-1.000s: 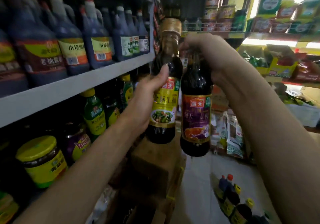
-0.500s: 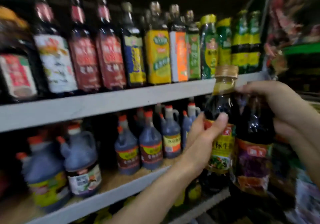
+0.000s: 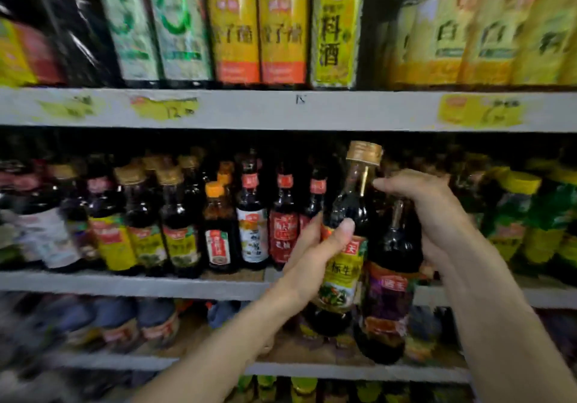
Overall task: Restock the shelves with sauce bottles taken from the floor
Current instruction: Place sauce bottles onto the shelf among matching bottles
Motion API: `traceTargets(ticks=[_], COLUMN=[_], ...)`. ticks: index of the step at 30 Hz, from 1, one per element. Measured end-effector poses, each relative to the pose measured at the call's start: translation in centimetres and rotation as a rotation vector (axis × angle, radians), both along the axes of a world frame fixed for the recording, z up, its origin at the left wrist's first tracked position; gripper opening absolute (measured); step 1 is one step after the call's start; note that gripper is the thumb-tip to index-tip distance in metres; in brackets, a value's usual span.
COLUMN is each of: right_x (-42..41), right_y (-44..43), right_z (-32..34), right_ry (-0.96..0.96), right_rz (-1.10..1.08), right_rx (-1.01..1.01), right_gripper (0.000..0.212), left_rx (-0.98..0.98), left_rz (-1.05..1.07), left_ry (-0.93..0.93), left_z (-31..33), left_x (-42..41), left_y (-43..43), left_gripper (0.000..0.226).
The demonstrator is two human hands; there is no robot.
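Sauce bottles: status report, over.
Left hand grips yellow-label bottle. Right hand holds purple-label bottle by neck. Neither shelved yet; middle shelf packed at left.

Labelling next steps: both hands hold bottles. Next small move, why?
Probably raise the yellow-label bottle in the left hand above the middle shelf lip: its base hangs below that lip, and space seems free right of the red-label bottles. Right hand holds a purple-label bottle.
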State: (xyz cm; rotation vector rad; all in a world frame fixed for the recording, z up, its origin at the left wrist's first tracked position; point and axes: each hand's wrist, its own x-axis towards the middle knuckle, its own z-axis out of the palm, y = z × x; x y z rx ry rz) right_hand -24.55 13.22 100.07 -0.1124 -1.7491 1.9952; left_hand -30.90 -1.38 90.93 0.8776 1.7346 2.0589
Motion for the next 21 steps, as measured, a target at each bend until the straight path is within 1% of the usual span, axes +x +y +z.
traceTargets(ticks=[2,3,4,7,10,13,15,18,21], right_x=[-1.9,-2.7,-3.5,-6.0,-8.2,-9.8,-10.5,-11.2,-12.0], right_y=[-2.0,-3.2,-4.5,-8.2,-12.6,-17.2,-20.1,-23.9,-27.3], right_z=[0.9,1.0,1.1,0.4,-0.3,-0.9,-1.4,-2.4,-3.3], right_ry=[-0.018,-0.033,-0.050,-0.085,-0.117,-0.171,-0.202,-0.244,-0.288], right_rz=[0.039,0.067,0.106,0.189,0.252,0.262,0.259,0.254,0.249], right_rx=[0.023,0.018,0.000,-0.017,-0.037,-0.014,-0.015,-0.019,-0.034], right_gripper=[0.018,0.018,0.017,0.018,0.010,0.012,0.007,0.006,0.005], left_rx=[-0.023,-0.041,-0.037,-0.060,-0.067,-0.047,-0.049,-0.069,-0.084], left_rz=[0.058,0.083,0.103,0.131,0.175,0.187,0.199,0.187,0.176], left_ry=[-0.053,-0.083,-0.100,-0.128,-0.135,-0.178,-0.182,-0.209,-0.250], left_z=[1.0,1.1,1.3,1.5,1.9,1.5,0.7,-0.5,-1.4], left_x=[-0.9,-1.3,-1.7,-2.9,-3.9,-4.9,-5.5,-6.2,-7.0], left_y=[-2.4,-3.8,-5.3,-9.8,-14.8,-19.4,-22.1,-25.9,-29.4], left_gripper=[0.077,0.089,0.091,0.070,0.059,0.064,0.069,0.059,0.067])
